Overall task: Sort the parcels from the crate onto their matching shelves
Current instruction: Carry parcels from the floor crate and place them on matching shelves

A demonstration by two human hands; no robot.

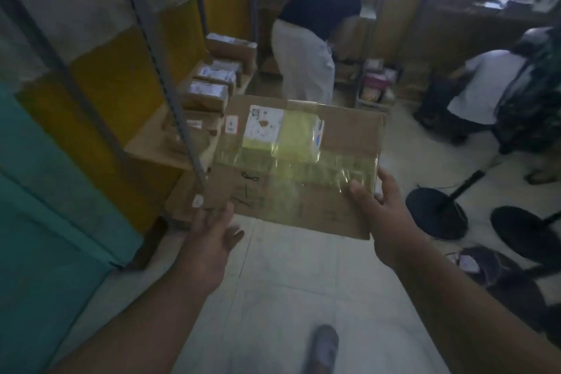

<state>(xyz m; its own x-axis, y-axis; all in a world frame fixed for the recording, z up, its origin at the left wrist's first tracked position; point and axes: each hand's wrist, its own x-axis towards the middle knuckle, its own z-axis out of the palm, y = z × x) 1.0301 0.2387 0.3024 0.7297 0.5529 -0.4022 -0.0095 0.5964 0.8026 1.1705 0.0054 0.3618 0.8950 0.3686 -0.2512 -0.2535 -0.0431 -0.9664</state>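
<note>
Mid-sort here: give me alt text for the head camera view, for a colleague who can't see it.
A flat cardboard parcel, taped and labelled, is held out over a pale floor: the right hand grips its near right corner while the left hand sits at its near left edge. To the left, a shelf carries smaller parcels; two other people work behind.

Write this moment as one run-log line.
right hand grips parcel | left hand open under its edge | shelf left, holds boxes

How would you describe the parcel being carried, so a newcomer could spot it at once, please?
Start at the metal shelf rack on the left; just right of it, the cardboard parcel is held up over the floor. Unlike the shelved boxes, it is flat, with yellowish tape and a white label.
</note>
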